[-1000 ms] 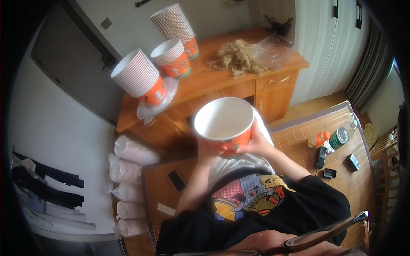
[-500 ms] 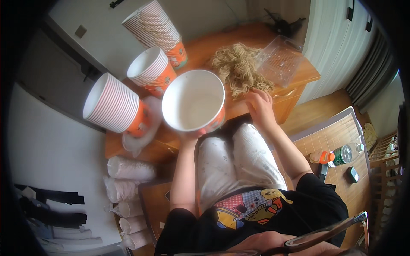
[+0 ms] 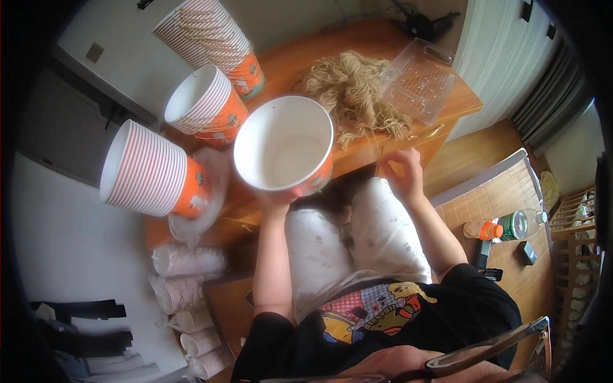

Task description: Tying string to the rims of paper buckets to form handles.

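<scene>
A large white-lined paper bucket [image 3: 284, 143] with an orange outside is held up by my left hand [image 3: 278, 196], which grips its lower side, mouth tilted toward me. My right hand [image 3: 404, 172] is in front of the table edge, thumb and fingers curled together in a pinch. Whatever lies between those fingertips is too small to make out. Just beyond it sits a loose heap of tan cords [image 3: 357, 96]. Beside the heap lies a clear plastic tray [image 3: 418, 80] with small bits in it.
On the wooden table [image 3: 377, 35] stand bucket stacks: a tall one [image 3: 207, 38] with cords over it, a shorter one [image 3: 204, 105], and one lying tilted [image 3: 147, 169] on clear plastic wrap. Wrapped stacks [image 3: 188, 260] are below left. Bottles [image 3: 511, 225] lie on the mat at right.
My right hand has drawn back from the cord heap toward me, its fingers closing into a pinch. The view has shifted slightly; my left hand still holds the bucket.
</scene>
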Available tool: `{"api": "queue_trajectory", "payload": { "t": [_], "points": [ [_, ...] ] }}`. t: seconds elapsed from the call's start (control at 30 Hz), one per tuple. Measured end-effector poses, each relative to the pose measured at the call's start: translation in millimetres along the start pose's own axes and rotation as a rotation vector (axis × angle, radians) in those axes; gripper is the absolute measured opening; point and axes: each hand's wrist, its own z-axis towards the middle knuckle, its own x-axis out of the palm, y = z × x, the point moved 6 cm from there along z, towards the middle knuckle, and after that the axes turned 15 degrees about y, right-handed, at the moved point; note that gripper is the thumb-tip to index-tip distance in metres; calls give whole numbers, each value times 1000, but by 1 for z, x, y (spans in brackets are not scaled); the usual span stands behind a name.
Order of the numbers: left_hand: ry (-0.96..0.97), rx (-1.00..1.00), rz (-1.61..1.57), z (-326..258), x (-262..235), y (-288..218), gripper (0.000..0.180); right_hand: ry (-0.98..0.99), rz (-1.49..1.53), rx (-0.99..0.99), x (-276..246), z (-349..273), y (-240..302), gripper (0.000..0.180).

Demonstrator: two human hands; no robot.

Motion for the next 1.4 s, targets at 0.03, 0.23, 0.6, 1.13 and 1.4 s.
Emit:
{"api": "queue_trajectory", "payload": {
  "t": [0.03,0.23,0.6,1.13,1.4],
  "points": [
    [9,-8,13,0,-1,2,114,1,-4,1,0,-10,-2,25],
    [23,-17,-3,6,0,2,117,80,109,74,14,-63,-6,27],
    [76,-45,-65,9,1,7,127,1069,-256,236,121,-169,5,12],
    [266,-103,327,-85,57,-64,3,252,656,205,38,-27,91,40],
    [124,-208,206,-74,55,-63,15,148,253,-12,42,-29,120,54]
  ]
}}
